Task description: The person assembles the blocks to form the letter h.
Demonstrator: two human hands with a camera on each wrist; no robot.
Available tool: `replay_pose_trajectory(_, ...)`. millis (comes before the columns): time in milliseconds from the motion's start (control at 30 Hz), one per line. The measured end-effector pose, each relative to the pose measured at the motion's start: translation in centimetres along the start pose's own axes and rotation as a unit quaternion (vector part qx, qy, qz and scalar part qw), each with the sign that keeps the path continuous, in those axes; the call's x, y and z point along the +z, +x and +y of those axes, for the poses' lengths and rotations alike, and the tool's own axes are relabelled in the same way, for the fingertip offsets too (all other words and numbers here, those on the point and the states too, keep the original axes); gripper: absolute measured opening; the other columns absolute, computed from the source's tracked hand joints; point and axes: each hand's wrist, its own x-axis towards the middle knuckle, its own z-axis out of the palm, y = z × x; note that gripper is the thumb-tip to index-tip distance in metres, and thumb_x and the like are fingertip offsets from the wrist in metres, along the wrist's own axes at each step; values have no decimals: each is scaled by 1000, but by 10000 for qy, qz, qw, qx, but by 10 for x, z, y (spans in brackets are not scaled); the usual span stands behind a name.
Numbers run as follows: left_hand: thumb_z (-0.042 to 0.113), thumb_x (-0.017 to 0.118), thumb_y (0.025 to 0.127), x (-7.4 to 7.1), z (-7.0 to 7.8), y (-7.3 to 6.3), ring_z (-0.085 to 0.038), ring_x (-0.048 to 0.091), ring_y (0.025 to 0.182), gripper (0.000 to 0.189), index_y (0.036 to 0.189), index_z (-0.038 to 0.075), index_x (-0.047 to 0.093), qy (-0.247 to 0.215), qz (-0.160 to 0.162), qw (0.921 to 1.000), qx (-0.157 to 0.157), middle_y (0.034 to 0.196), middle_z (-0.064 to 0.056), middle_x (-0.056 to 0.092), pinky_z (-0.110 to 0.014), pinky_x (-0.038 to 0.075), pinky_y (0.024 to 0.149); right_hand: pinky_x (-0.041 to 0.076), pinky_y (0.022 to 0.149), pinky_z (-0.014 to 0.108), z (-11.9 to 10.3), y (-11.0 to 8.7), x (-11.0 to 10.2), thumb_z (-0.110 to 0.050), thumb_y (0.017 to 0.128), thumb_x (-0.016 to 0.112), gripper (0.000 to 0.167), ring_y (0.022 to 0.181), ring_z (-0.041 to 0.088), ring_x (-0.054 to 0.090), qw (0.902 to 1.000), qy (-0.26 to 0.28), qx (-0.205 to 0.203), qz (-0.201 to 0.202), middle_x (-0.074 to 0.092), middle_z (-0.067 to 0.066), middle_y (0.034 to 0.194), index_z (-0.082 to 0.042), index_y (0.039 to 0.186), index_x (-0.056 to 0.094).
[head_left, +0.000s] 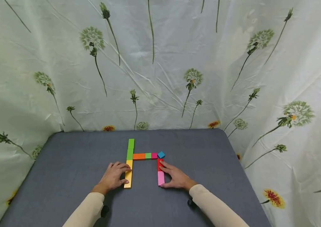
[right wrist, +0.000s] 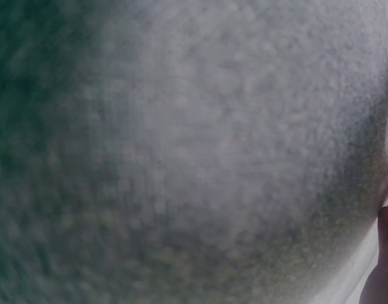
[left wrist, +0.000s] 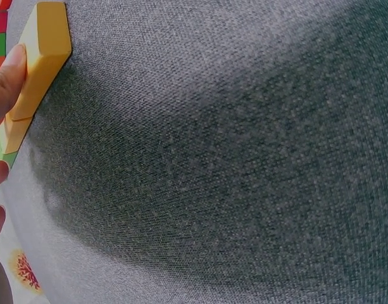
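Coloured wooden blocks form a figure like a lowercase h on the table. My left hand [head_left: 113, 176] is at the left column; its thumb touches the side of a yellow block [left wrist: 52, 31], and its fingertips reach over the yellow part. Two green blocks [head_left: 130, 149] continue that column upward. My right hand [head_left: 177, 177] spans the right column, with fingertips on the red block [head_left: 160, 160] and the thumb by the lower end of the pink block [head_left: 161, 179]. A blue block [head_left: 161, 154] sits turned at an angle above the red one.
Between the columns runs a row of an orange block [head_left: 139, 156], a small green block [head_left: 148, 155] and a magenta block [head_left: 154, 155]. The grey cloth-covered table [head_left: 72, 167] is bordered by a pale curtain [head_left: 166, 94] printed with flowers.
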Motion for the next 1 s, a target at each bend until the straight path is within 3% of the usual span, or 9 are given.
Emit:
replay_pose_trajectory(567,34,82,74,1,6,-5,-22,52,109,44,112,15,71,11,31,9999,150,118,1,62,-47,36,90,34,107,47,2,-11,1,-46,81,74,86,140,26,33,9971,713,250,-62,25,0,158,-14,150,34)
replay_pose_trajectory(767,34,82,74,0,6,-3,-22,51,111,44,112,15,71,63,-55,10000,21,119,2,62,-47,35,91,34,107,46,3,-9,0,-49,81,73,87,141,24,31,9969,760,197,-26,21,-2,159,-14,150,34)
replay_pose_trajectory(1000,30,82,75,1,10,-4,-23,52,110,42,112,15,70,127,-85,9999,19,119,0,61,-47,36,91,33,104,58,13,-16,1,-46,82,72,77,142,30,28,9917,1199,182,417,20,2,160,-15,146,43)
